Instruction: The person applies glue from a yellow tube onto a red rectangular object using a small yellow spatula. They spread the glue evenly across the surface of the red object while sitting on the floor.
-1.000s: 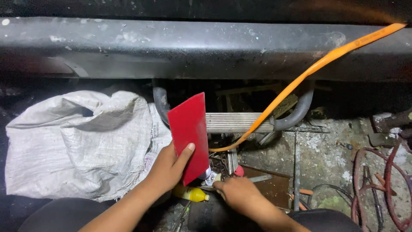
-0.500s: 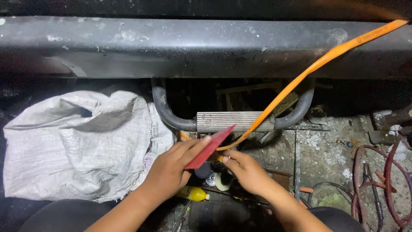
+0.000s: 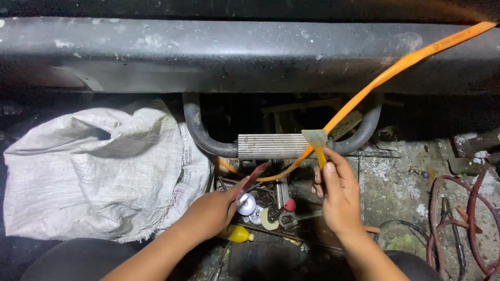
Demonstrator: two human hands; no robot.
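Left hand closed around the near edge of a red lid, tipped up on edge over an open box of small tools. Inside the box: a round silver part, a pale ring of tape, dark metal bits, something small and red. Right hand raised to the right of the box, fingers pinched on the yellow handle of a small scraper, its pale fan-shaped blade pointing to the far side. Scraper blade just in front of the ribbed metal cylinder, joined on both ends to curved grey hoses. Orange hose running from far right down behind the scraper, curving toward the box. White woven sack crumpled on the left. Yellow bottle lying near, below the left hand. Dark metal beam across the far side. Reddish rusted wire loops on the concrete floor, right.
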